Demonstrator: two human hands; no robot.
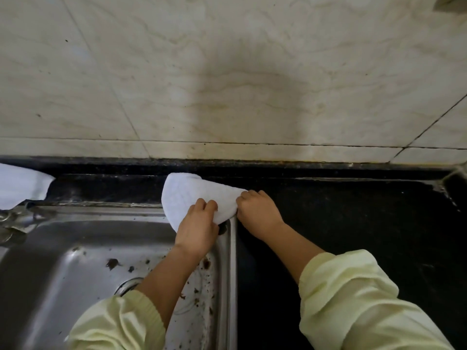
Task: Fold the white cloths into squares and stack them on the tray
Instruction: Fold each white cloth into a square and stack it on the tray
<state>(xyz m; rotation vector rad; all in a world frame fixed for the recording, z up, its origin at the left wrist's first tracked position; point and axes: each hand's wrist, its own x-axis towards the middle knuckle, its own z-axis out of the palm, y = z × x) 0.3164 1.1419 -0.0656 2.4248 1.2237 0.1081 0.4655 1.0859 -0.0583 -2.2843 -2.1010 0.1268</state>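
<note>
While reaching to the far right corner of the steel sink (63, 248), grips the white cloth (192, 195) with both hands. Curls the left hand (199, 223) fingers over the cloth's near edge, pinching the fabric. Closes the right hand (257, 213) fingers on the cloth's right corner, just above the black counter (353, 210). Holds the cloth bunched and domed, partly over the sink rim, partly over the counter, near the tiled wall (227, 72). Shows a second white cloth (20, 185) at far left, well apart, pale yellow sleeves (353, 299), and dark crumbs in the basin.
</note>
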